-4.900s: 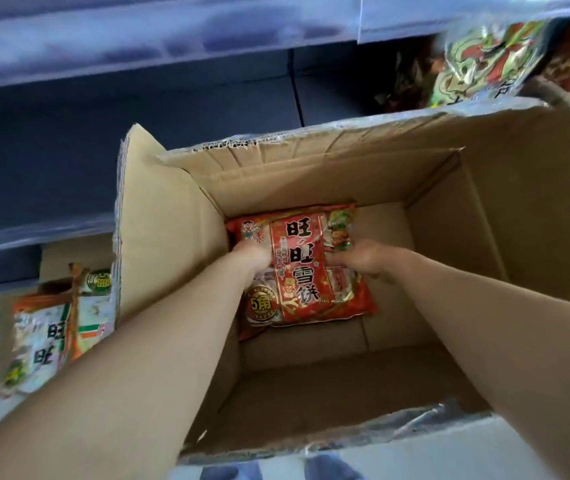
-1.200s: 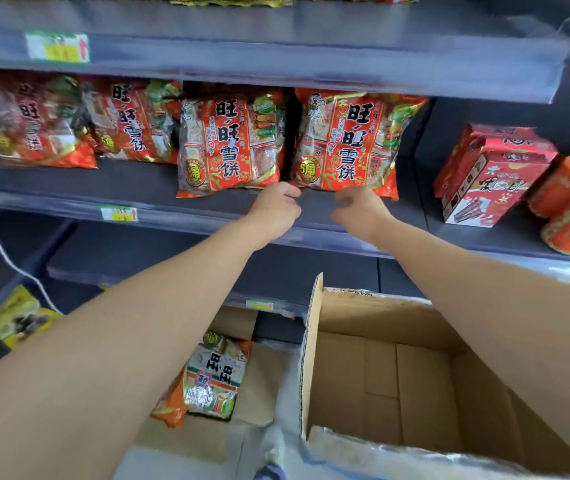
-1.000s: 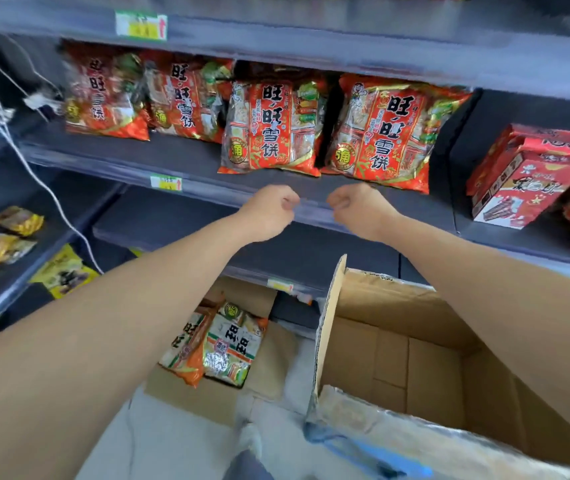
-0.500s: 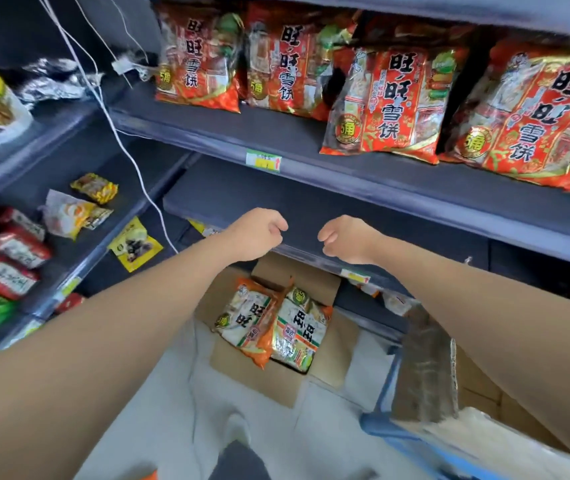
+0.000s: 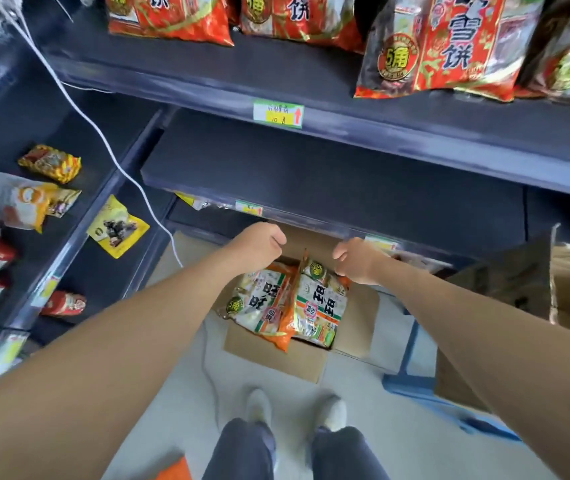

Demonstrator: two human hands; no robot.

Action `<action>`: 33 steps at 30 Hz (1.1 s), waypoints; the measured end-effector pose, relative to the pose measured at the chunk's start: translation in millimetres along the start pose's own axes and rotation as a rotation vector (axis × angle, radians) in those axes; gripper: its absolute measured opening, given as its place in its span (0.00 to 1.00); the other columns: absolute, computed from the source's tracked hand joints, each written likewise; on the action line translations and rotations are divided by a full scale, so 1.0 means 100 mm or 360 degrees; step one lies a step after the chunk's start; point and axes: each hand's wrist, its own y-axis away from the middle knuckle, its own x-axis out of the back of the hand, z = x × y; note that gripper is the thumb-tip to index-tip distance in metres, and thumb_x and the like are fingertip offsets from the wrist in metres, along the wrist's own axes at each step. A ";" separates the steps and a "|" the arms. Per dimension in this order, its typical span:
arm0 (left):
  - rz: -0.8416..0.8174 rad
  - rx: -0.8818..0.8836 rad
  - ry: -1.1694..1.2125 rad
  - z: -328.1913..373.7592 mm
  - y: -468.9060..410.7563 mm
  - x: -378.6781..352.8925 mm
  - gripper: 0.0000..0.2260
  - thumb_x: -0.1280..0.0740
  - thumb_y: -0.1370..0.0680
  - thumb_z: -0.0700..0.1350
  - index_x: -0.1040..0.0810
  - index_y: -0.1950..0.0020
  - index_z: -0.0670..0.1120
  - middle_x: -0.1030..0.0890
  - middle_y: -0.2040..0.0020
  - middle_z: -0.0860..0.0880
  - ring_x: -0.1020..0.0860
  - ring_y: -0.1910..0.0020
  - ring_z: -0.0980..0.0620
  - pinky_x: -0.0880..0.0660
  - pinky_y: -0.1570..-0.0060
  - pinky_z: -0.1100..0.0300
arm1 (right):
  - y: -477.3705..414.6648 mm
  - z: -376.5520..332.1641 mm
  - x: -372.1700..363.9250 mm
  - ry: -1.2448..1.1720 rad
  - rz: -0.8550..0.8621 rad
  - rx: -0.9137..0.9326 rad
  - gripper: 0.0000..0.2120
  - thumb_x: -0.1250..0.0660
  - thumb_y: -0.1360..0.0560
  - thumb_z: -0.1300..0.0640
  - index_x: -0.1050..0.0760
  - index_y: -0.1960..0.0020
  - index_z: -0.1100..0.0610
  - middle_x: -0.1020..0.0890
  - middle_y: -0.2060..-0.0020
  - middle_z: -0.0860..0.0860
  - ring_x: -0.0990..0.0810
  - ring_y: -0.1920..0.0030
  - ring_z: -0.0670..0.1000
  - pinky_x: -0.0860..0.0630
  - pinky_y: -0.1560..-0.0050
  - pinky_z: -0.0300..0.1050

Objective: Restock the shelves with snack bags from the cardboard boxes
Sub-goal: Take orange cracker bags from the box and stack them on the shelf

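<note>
A low cardboard box [image 5: 276,358] sits on the floor under the dark shelves, holding two white-and-orange snack bags [image 5: 318,306]. My left hand [image 5: 259,245] and my right hand [image 5: 356,259] hover just above the bags, fingers curled, holding nothing. Red snack bags [image 5: 442,46] stand in a row on the shelf above [image 5: 345,88]. The middle shelf [image 5: 311,181] is bare.
A taller cardboard box [image 5: 505,282] stands at the right on a blue frame [image 5: 415,382]. A side shelf [image 5: 69,237] at the left carries small yellow and red packets. A white cable [image 5: 103,140] hangs down across it. My feet [image 5: 294,410] stand before the low box.
After the red bag went from the big box to the shelf, both hands dropped from the shelf edge toward the floor box. My view swung down and left.
</note>
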 end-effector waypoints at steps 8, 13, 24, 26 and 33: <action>-0.0155 -0.0017 0.0015 -0.55 -1.02 -0.99 0.13 0.40 0.20 0.38 0.24 0.37 0.43 0.23 0.37 0.46 0.26 0.38 0.48 0.33 0.44 0.63 | -0.90 0.56 -0.96 -0.0036 -0.0001 -0.0184 0.17 0.44 0.20 0.61 0.26 0.34 0.59 0.24 0.35 0.54 0.24 0.37 0.54 0.27 0.37 0.46; -0.0228 -0.0027 -0.0061 -1.04 -1.70 -1.67 0.12 0.37 0.21 0.39 0.24 0.37 0.44 0.23 0.38 0.45 0.25 0.40 0.46 0.29 0.39 0.57 | -1.55 1.00 -1.68 -0.0217 0.0042 -0.0346 0.16 0.38 0.23 0.63 0.24 0.37 0.60 0.21 0.40 0.56 0.22 0.43 0.55 0.28 0.52 0.39; -0.0106 0.0082 -0.0057 -1.63 -2.79 -2.56 0.24 0.26 0.29 0.50 0.32 0.41 0.42 0.22 0.48 0.46 0.22 0.51 0.46 0.23 0.52 0.54 | -2.55 1.61 -2.74 -0.0238 0.0208 -0.0515 0.22 0.38 0.21 0.57 0.35 0.28 0.57 0.25 0.36 0.56 0.25 0.38 0.55 0.32 0.54 0.38; -0.0097 0.0036 0.0036 -1.66 -2.96 -2.69 0.30 0.24 0.32 0.50 0.30 0.37 0.40 0.21 0.44 0.43 0.21 0.47 0.43 0.23 0.44 0.50 | -2.66 1.68 -2.85 -0.0279 0.0254 -0.0525 0.23 0.38 0.21 0.53 0.36 0.27 0.57 0.26 0.34 0.55 0.25 0.38 0.54 0.34 0.55 0.37; 0.0025 0.0086 0.0361 -1.56 -2.82 -2.71 0.18 0.25 0.31 0.38 0.31 0.48 0.42 0.21 0.48 0.41 0.20 0.49 0.41 0.21 0.46 0.48 | -2.57 1.66 -2.93 -0.0495 0.0394 -0.0537 0.26 0.39 0.21 0.46 0.39 0.26 0.50 0.22 0.43 0.53 0.24 0.61 0.45 0.29 0.67 0.33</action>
